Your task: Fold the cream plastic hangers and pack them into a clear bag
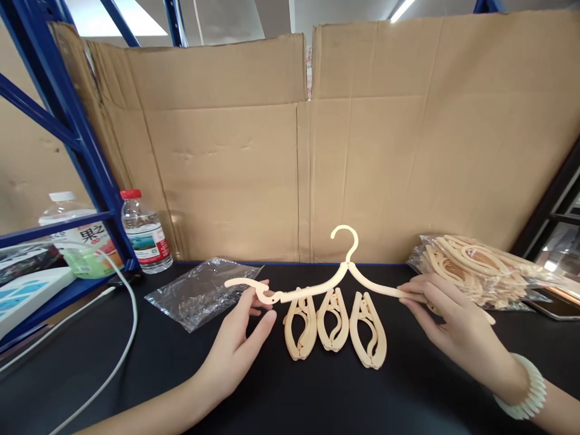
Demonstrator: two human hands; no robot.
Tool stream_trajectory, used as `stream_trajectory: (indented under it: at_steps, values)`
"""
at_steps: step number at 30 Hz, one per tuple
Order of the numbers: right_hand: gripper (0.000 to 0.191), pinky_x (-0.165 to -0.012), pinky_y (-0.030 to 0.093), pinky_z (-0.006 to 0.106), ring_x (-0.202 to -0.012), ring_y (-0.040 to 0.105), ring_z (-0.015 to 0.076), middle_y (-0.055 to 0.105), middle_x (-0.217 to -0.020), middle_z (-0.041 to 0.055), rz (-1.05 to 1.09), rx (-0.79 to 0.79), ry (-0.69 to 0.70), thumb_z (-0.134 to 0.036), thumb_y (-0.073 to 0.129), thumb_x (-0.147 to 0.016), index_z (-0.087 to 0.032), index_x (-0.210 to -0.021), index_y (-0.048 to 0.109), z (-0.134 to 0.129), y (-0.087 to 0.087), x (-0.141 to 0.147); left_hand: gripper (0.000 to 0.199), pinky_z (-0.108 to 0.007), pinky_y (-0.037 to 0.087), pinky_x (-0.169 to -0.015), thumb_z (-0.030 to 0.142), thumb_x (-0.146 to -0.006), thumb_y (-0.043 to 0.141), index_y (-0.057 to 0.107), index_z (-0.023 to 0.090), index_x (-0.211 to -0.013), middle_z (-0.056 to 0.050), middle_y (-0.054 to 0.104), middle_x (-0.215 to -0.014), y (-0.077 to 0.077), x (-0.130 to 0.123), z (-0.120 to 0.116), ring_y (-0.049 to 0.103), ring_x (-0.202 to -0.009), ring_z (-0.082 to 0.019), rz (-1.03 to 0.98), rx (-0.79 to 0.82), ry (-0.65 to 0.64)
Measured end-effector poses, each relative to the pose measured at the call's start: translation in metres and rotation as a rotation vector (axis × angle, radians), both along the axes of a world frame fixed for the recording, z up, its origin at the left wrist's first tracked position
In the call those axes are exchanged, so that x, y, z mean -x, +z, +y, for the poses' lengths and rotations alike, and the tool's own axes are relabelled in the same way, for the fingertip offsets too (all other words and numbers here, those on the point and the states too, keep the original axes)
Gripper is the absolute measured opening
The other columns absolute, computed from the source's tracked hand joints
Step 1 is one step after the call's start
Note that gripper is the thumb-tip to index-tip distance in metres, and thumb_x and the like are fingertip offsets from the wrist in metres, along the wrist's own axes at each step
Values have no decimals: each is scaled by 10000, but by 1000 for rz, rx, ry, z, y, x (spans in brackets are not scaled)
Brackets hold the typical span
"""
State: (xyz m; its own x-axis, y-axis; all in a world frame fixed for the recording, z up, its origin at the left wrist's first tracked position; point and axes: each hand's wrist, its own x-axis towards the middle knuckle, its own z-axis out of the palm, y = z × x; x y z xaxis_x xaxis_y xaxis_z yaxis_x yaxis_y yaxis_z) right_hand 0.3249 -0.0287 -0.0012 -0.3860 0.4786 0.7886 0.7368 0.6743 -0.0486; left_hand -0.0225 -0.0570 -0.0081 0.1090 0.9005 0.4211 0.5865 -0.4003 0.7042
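An unfolded cream folding clothes hanger (315,290) is held up above the black table, its hook pointing up. My left hand (240,338) is at its left end, fingers curled behind the curved end piece and thumb below. My right hand (448,317), with a pale beaded bracelet (522,389) on the wrist, pinches the right arm of the hanger between thumb and fingers. The hanger's far right end is partly hidden by that hand. Just below, three folded hangers, a left one (289,329), a middle one (321,329) and a right one (357,338), lie side by side.
A crumpled clear plastic bag (194,296) lies at left. Bagged folded hangers (471,266) are piled at right, beside a phone (555,304). A water bottle (147,238), white cable (131,326) and blue rack (86,145) stand left. Cardboard (235,163) walls the back.
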Motion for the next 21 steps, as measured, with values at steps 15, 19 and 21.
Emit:
stream_trajectory:
  at_steps: [15,19,21]
  values:
    - [134,-781,487,288,-904,594,188,568,-988,82,-57,-13,68,-178,492,-966,-181,-1076,568,-14,-7,15,539,-259,497,-876,219,-929,523,341,357,-1417,19,682,-1120,-7,0,-6,655,-945,-156,238,-204,-184]
    - [186,-765,497,293,-904,600,189,574,-1025,92,-99,13,70,-180,471,-973,-176,-1126,577,-13,-6,12,435,-206,504,-776,216,-953,486,412,352,-1359,55,712,-961,-6,1,-6,666,-816,-120,226,-201,-199]
    - [229,-761,493,320,-904,598,202,594,-1034,102,-150,11,56,-159,453,-972,-166,-1164,578,-12,-5,10,346,-180,504,-726,215,-964,462,468,333,-1289,68,702,-873,-3,1,-6,658,-744,-100,172,-167,-217]
